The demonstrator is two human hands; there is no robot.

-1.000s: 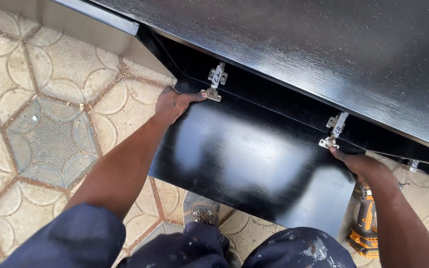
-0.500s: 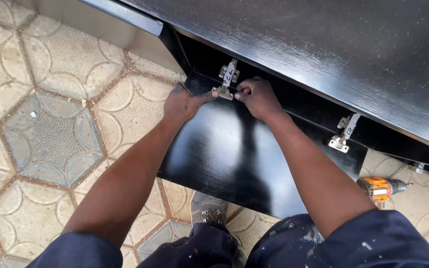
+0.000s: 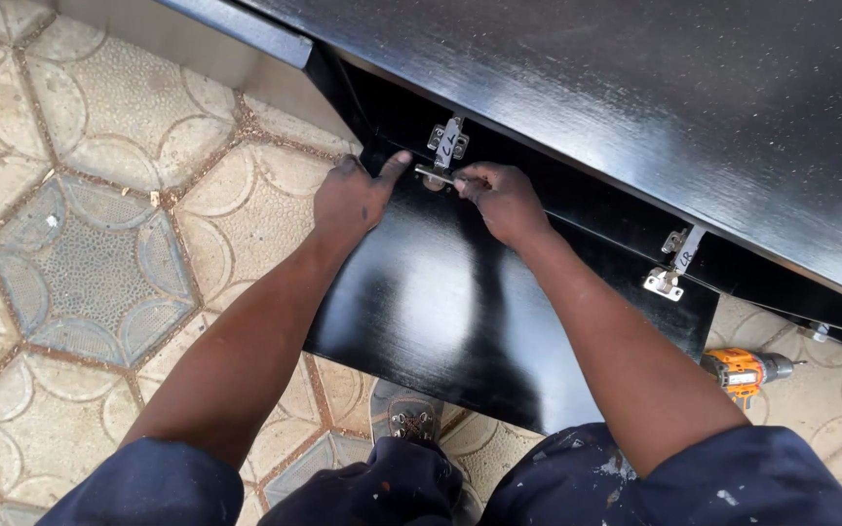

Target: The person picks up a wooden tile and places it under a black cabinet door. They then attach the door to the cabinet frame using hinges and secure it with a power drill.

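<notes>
Here both hands, left hand [image 3: 351, 198] and right hand [image 3: 501, 198], meet at hinge [image 3: 438, 175], arms outstretched.

Cabinet top [image 3: 635, 88] overhangs hinge [image 3: 445, 144]; door panel [image 3: 440, 302] blocks below; tiled floor [image 3: 80, 244] leftward open.

Both hands — left hand [image 3: 353, 198], right hand [image 3: 499, 200] — meet at the upper hinge [image 3: 443, 146] of a black cabinet door [image 3: 460, 312].
</notes>
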